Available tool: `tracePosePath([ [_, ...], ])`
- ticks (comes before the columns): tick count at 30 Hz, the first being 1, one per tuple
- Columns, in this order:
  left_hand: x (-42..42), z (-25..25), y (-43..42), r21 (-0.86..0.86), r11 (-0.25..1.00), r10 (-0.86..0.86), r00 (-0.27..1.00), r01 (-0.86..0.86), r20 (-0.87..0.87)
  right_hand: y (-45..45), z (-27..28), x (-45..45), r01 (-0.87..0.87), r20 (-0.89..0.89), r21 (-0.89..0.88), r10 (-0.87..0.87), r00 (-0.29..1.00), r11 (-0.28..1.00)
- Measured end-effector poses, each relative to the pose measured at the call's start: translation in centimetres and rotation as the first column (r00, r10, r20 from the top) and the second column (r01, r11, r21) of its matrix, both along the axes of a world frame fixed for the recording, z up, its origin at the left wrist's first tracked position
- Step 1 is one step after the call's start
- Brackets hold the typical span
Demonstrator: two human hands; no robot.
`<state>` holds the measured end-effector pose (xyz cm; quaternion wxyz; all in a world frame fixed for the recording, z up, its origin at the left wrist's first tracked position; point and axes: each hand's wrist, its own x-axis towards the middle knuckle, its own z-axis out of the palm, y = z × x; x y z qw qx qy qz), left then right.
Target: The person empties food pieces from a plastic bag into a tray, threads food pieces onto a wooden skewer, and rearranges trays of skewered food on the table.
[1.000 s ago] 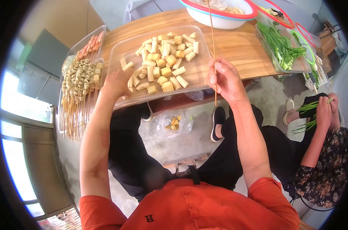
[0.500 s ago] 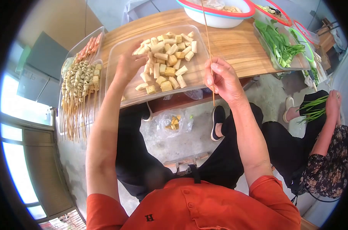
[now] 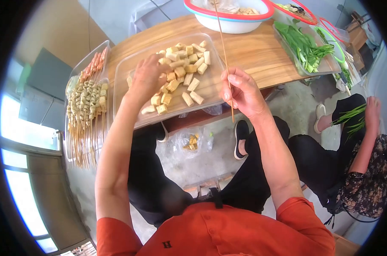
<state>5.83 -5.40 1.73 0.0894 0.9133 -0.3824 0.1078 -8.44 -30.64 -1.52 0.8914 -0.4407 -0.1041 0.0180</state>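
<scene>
My right hand (image 3: 243, 91) pinches a thin wooden skewer (image 3: 222, 40), which stands nearly upright over the right edge of a clear plastic tray (image 3: 124, 64). The skewer carries no food. Inside the tray lie many pale, cut food pieces (image 3: 179, 71), some cube-shaped and some stick-shaped. Over the left part of this pile is my left hand (image 3: 148, 77), its fingers spread and touching the pieces. Whether any piece is gripped under those fingers is hidden.
Filled skewers (image 3: 84, 102) lie in a container at the left. A red-rimmed white basin (image 3: 234, 21) and a tray of leafy greens (image 3: 302, 49) stand on the wooden table (image 3: 253, 55). At right, another person's hand (image 3: 372, 113) holds green stalks.
My left hand has moved across the pile, and pieces have shifted, with some now spread lower in the tray. My right hand still holds the skewer. The whole view has shifted slightly.
</scene>
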Motion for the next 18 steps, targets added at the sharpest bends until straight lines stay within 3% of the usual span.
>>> tracePosePath([
  [2, 1.5, 0.3, -0.7, -0.034, 0.999, 0.003, 1.000, -0.003, 0.018, -0.1, 0.2, 0.0, -0.005, 0.012, 0.005, 0.005, 1.000, 1.000],
  [4, 2.5, 0.6, -2.4, -0.159, 0.987, -0.048, 0.983, 0.020, -0.178, 0.0, 0.3, 0.1, 0.014, -0.003, -0.041, -0.014, 1.000, 0.999],
  [6, 4.2, -1.8, -4.1, -0.178, 0.980, -0.111, 0.988, 0.091, -0.109, -0.1, 0.2, 0.2, 0.002, -0.005, -0.027, -0.002, 1.000, 1.000],
  [8, 4.8, -2.9, -4.4, 0.045, 0.984, -0.171, 0.982, 0.175, -0.076, -0.3, 0.2, 0.0, 0.000, -0.013, -0.004, 0.000, 1.000, 1.000],
  [10, 2.9, -0.6, -4.5, 0.082, 0.984, -0.154, 0.986, 0.158, -0.063, -0.7, 0.4, -0.2, 0.008, -0.017, 0.000, -0.008, 1.000, 1.000],
  [12, 1.8, 1.2, -4.6, 0.225, 0.974, 0.031, 0.977, 0.018, -0.210, -1.0, 0.5, -0.3, 0.017, -0.004, 0.005, -0.017, 1.000, 1.000],
  [13, 1.7, 1.0, -4.9, 0.225, 0.974, 0.035, 0.977, 0.014, -0.212, -0.9, 0.5, -0.3, 0.005, 0.005, 0.001, -0.005, 1.000, 1.000],
  [16, 2.2, -0.1, -7.9, 0.125, 0.988, -0.083, 0.995, 0.090, -0.063, -0.8, 0.4, -0.1, 0.002, 0.010, 0.012, -0.002, 1.000, 1.000],
  [18, 2.8, -1.9, -10.0, 0.098, 0.934, -0.347, 0.937, 0.342, 0.042, -0.7, 0.3, -0.1, 0.005, 0.002, 0.007, -0.005, 1.000, 1.000],
])
